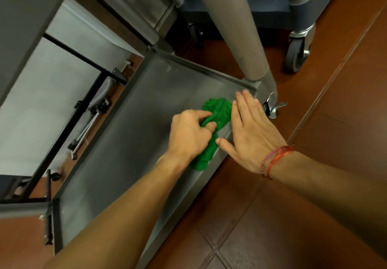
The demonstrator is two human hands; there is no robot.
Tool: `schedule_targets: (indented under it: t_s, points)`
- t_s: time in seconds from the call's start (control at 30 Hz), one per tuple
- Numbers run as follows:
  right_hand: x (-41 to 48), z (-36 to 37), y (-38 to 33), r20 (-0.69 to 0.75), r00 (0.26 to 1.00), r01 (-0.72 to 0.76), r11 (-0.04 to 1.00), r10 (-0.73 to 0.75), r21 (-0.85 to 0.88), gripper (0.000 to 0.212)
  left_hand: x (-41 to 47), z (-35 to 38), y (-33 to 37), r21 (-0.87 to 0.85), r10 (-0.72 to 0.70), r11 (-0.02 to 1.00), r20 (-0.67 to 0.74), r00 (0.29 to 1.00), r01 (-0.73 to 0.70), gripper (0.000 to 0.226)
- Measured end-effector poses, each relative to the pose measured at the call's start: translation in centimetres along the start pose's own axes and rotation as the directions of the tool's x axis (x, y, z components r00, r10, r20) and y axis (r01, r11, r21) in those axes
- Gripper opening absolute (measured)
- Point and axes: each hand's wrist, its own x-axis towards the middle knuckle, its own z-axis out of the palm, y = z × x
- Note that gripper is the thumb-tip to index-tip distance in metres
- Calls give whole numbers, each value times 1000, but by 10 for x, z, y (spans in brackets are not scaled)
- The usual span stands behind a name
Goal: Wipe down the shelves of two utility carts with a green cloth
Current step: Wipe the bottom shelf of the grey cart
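My left hand [189, 134] has its fingers curled round the green cloth [217, 111] and grips it. The cloth lies on the low metal shelf [129, 143], near the fat grey post [236, 27], on my side of it. My right hand [251, 130] is flat with straight fingers. It holds nothing. It rests on the shelf edge, just beside the cloth and a bit closer to the post.

Here is what I think could go wrong. The cloth is all bunched up, so it may rub only a thin strip and leave dirt behind. One end of it lies right at the shelf edge, away from the post, so a fast swipe may drag it off onto the brown floor [293, 206]. The corner by the post is tight, so I may miss it or bump my knuckles. The cart has a wheel [272, 109] under the post, so a hard push may make it roll.
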Motion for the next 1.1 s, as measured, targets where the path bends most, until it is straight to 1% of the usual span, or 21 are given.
schedule_targets:
  t_s: [0.1, 0.27, 0.37, 0.5, 0.53, 0.6, 0.67, 0.73, 0.77, 0.83, 0.93, 1.0, 1.03, 1.1]
  points:
    - [-1, 4, 4, -28, 1000, 14, 999, -13, 29, 95, -8, 12, -8, -22, 170, 985, -67, 983, -172, 34]
    - [-1, 5, 14, -81, 997, 18, 995, -10, 97, 96, -2, 26, -21, 8, 377, 926, -113, 919, -379, 34]
    - [0, 5, 17, -124, 992, 13, 996, -2, 86, 93, 8, 32, -23, 43, 465, 885, -152, 872, -464, 31]
    - [3, 14, 7, -185, 981, -37, 994, 57, 106, 84, 33, 33, -29, 111, 534, 846, -171, 828, -522, 27]
    - [4, 16, 3, -198, 977, -54, 993, 73, 102, 82, 45, 32, -33, 128, 536, 844, -172, 826, -521, 28]
    - [5, 19, -3, -212, 970, -103, 991, 120, 90, 78, 81, 29, -48, 179, 480, 874, -175, 860, -451, 34]
    - [6, 20, -8, -217, 963, -145, 986, 160, 84, 76, 122, 22, -68, 260, 356, 918, -203, 912, -300, 38]
    - [7, 19, -11, -211, 961, -165, 984, 177, 72, 75, 151, 15, -84, 287, 233, 944, -221, 947, -165, 42]
    - [8, 19, -12, -210, 961, -169, 983, 179, 65, 74, 157, 13, -87, 278, 195, 952, -221, 956, -130, 43]
    - [8, 17, -15, -216, 959, -176, 982, 185, 61, 72, 155, 14, -85, 243, 190, 961, -234, 954, -132, 41]
    - [8, 17, -22, -243, 952, -179, 983, 185, 49, 69, 132, 20, -67, 181, 281, 953, -232, 931, -242, 40]
    - [13, 14, -26, -277, 943, -176, 983, 183, 50, 68, 105, 27, -51, 69, 370, 929, -186, 910, -364, 37]
    - [18, 11, -28, -300, 935, -179, 982, 190, 64, 67, 90, 31, -42, 2, 440, 895, -167, 882, -446, 33]
    - [28, 5, -29, -347, 918, -161, 979, 194, 123, 69, 65, 36, -28, -53, 559, 819, -150, 816, -571, 20]
